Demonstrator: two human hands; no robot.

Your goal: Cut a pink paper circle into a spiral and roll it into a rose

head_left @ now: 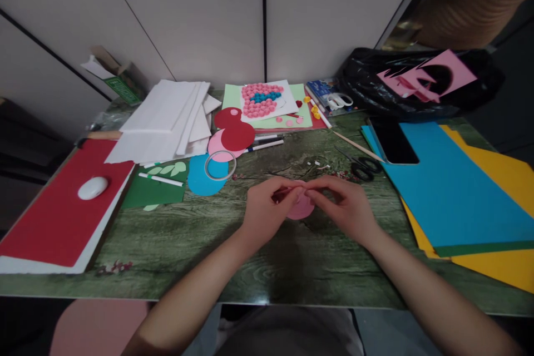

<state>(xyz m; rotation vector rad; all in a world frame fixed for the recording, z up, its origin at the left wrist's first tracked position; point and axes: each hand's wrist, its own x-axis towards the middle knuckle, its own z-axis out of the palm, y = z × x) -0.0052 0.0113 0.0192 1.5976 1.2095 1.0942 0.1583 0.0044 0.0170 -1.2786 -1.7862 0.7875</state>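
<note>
My left hand (267, 208) and my right hand (344, 206) meet over the middle of the green wood-grain table (187, 245). Both are closed in a pinch on a small pink paper piece (300, 208), a rounded cut-out that shows below the fingertips. The fingertips of the two hands touch each other above it. A thin reddish bit sits under my left fingers; I cannot make out what it is.
Black scissors (362, 167) and a wooden stick (356, 146) lie right of the hands. Blue and yellow sheets (454, 189) with a phone (392, 142) fill the right. A tape ring (219, 166), red circles (236, 130), pens, white paper, a red sheet (54, 217) lie left.
</note>
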